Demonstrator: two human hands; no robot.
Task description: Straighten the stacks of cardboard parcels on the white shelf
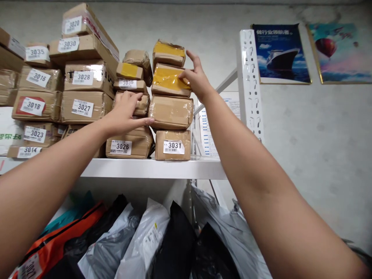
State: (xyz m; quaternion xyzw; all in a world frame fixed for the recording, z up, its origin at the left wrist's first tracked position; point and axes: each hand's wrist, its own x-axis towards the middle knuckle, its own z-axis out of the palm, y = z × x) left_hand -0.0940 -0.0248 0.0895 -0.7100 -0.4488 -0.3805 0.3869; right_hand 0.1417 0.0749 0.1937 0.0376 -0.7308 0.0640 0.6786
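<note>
Taped cardboard parcels with numbered labels are stacked on a white shelf [151, 169]. My right hand [195, 77] touches the right end of a parcel with yellow tape [168, 80], second from the top of the right stack; its fingers are spread, not wrapped round it. Under that parcel lie a plain brown parcel [171, 112] and parcel 3031 [173, 145]. My left hand [124, 113] lies flat, palm down, on top of parcel 3026 [129, 144] and against a small parcel [143, 104] below parcel 3036 [129, 85].
More labelled parcels (3027 [83, 107], 3028 [83, 77], 3018 [32, 106]) fill the shelf's left side. Plastic mailer bags [139, 244] in grey, black and orange stand below the shelf. A white perforated upright [250, 81] rises on the right; two posters [280, 52] hang on the wall.
</note>
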